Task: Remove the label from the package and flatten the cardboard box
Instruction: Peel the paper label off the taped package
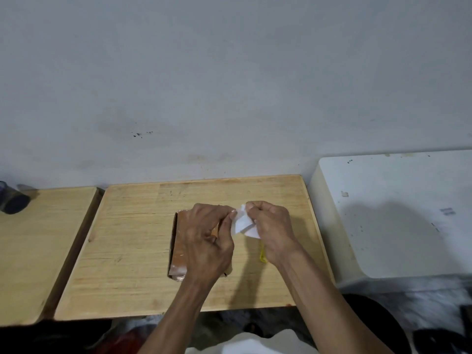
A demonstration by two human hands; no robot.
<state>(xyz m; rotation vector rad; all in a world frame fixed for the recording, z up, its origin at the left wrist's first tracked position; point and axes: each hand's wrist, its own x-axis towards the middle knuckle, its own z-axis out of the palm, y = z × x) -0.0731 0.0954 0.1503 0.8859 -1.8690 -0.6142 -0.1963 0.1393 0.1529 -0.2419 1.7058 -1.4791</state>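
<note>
A small brown cardboard box (178, 249) wrapped in shiny tape lies on the middle of a wooden table (132, 241). My left hand (208, 244) hovers over the box and hides most of its top. My right hand (272, 231) is just right of it. Both hands pinch a crumpled white label (242, 222) between their fingertips, held above the table off the box's right side.
A yellow rubber band (263, 255) lies on the table under my right wrist. A second wooden table (38, 251) stands at the left with a dark cup (12, 200) on it. A white surface (398, 213) stands at the right, a grey wall behind.
</note>
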